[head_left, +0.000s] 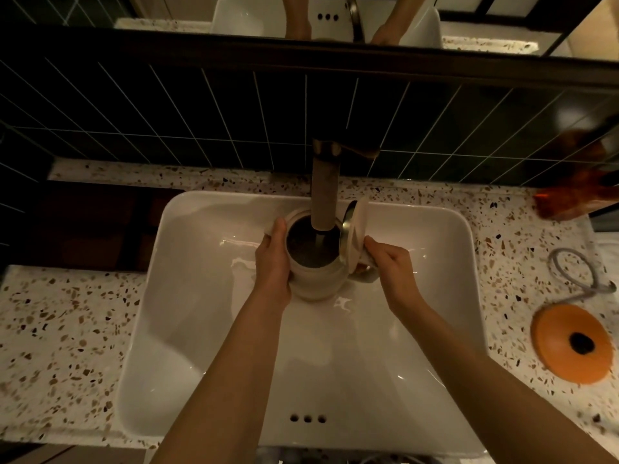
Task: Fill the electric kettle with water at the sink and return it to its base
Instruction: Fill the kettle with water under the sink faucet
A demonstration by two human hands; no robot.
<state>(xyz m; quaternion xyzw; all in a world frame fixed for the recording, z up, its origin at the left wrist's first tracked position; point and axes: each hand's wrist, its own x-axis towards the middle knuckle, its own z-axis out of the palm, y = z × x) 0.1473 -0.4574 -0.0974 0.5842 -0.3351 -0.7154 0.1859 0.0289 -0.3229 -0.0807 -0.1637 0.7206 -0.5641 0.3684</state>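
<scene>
A speckled terrazzo counter (67, 316) under a wall of dark tiles (167, 112) is carrying a white rectangular sink (207, 329), and the light is dim and warm. The cream electric kettle (315, 279) is standing inside the sink basin, directly under the spout of the faucet (324, 192), and its lid (353, 234) is standing open, tilted to the right side. A thin stream of water is running from the spout into the dark opening of the kettle. The left hand (273, 266) is lying against the left wall of the kettle, with the fingers wrapped around the body. The right hand (390, 266) is closing its fingers on the handle just below the lid. On the counter to the right, well apart from the sink, the orange kettle base (569, 343) is lying with its grey cord (576, 272) curled behind it. An amber bottle (579, 182) is standing near the wall.
</scene>
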